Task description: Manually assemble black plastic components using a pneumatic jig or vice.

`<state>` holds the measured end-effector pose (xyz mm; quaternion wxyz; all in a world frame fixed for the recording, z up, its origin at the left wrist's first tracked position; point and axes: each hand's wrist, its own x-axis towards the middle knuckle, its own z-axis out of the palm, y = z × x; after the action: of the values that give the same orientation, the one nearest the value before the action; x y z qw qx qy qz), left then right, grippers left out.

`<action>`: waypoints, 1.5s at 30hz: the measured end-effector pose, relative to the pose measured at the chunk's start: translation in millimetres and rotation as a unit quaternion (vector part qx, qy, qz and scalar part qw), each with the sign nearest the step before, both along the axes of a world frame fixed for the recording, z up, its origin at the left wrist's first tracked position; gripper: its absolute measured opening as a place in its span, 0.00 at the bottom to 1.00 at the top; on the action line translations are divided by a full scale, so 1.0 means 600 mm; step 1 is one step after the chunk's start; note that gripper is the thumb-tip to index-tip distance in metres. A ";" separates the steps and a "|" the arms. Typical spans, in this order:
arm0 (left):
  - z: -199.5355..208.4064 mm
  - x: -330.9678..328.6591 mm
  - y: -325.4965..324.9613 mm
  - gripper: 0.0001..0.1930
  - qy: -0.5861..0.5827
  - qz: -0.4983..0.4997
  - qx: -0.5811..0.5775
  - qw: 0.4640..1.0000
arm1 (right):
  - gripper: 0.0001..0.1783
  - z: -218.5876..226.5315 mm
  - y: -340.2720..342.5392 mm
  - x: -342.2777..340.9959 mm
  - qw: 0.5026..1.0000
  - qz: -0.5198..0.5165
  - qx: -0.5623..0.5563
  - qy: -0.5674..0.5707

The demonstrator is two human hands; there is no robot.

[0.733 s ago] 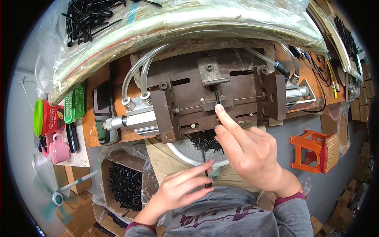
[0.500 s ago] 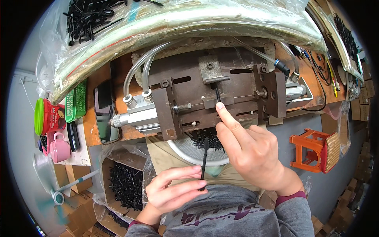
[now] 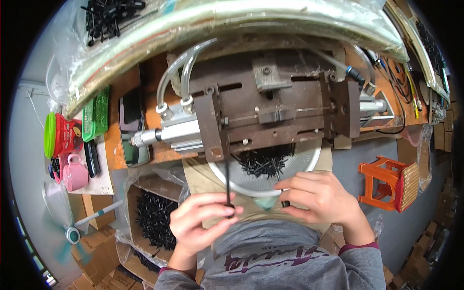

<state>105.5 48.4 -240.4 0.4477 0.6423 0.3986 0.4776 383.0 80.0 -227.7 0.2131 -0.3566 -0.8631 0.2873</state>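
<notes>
My left hand (image 3: 203, 220) is closed on a slim black plastic stick (image 3: 228, 186), held nearly upright between thumb and fingers, its thicker end low. My right hand (image 3: 321, 195) pinches a second black plastic stick (image 3: 285, 203); its thick end shows under the fingers and the rest is mostly hidden. Both hands are on my side of a brown metal fixture (image 3: 249, 104). At the fixture's middle, a small dark block (image 3: 276, 116) has no stick standing in it. Below its front edge, a white mesh basket (image 3: 232, 183) holds many similar black sticks (image 3: 261, 162).
Silver air cylinders (image 3: 179, 134) with clear hoses flank the fixture. A phone (image 3: 133, 125) lies left on the wooden bench. Beyond are a pink mug (image 3: 75, 175), a green basket (image 3: 95, 118) and a fan (image 3: 72, 234). A lined carton (image 3: 155, 186) of black sticks stands left, an orange stool (image 3: 379, 183) right.
My right hand has drawn back from the block to beside the basket, now pinching a stick. The stick at the block is gone from there. My left hand has shifted left with its stick.
</notes>
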 end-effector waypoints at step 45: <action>-0.008 0.081 0.000 0.18 0.147 -0.035 0.187 0.971 | 0.09 -0.024 -0.034 -0.050 0.710 -0.205 -0.504 0.448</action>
<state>153.9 48.2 -245.1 0.2726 0.7913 0.3415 0.4277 352.8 59.5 -242.0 0.4170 -0.4090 -0.2995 0.7544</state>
